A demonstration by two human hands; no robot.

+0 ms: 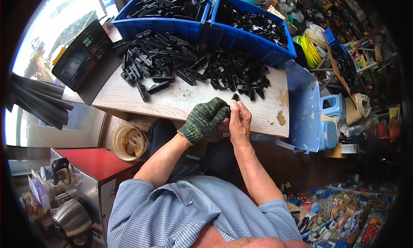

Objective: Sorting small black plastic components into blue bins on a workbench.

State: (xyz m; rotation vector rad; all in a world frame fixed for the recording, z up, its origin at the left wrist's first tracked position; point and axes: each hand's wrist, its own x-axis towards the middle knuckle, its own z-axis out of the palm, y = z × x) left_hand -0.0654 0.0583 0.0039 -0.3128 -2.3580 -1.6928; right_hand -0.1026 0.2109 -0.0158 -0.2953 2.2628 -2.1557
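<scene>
Small workshop or hardware shop. Worn wooden bench point(180, 102) heaped with black plastic parts point(193, 63); blue bins point(254, 37) hold more. Yellow cable coils point(310, 50), cluttered shelves at right, packaged goods point(335, 213) on floor, black tubes point(38, 99) at left.

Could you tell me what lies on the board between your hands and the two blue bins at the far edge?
In the head view, a heap of black plastic parts covers the wooden board between the hands and the blue bins.

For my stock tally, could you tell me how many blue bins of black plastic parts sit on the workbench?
2: the left blue bin and the right blue bin, side by side along the workbench far edge. Others may be hidden.
</scene>
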